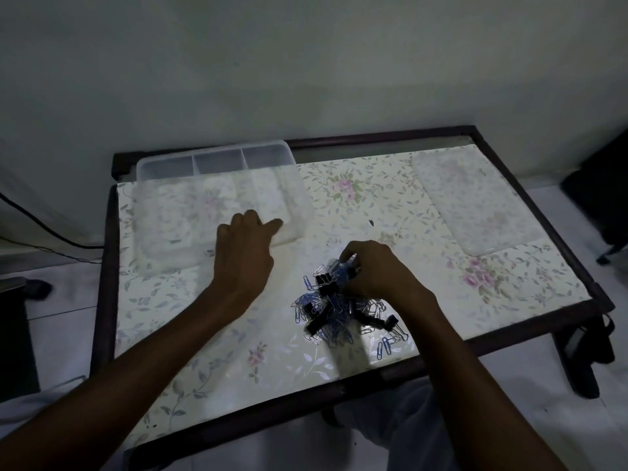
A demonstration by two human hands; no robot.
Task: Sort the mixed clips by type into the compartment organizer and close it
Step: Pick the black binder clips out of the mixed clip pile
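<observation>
A pile of mixed clips point(343, 317), black binder clips and blue and silver paper clips, lies on the floral table near its front edge. My right hand point(377, 270) is at the pile's far side, its fingers curled round a bunch of clips. The clear plastic compartment organizer point(217, 185) stands open at the table's back left, its dividers showing at the far end. My left hand point(244, 253) rests at the organizer's near right edge, fingers loosely bent and touching its rim.
The organizer's clear lid point(482, 205) lies flat at the table's right side. The table has a dark wooden frame point(543, 212) and stands against a pale wall. A dark cable point(40, 229) runs along the floor at the left.
</observation>
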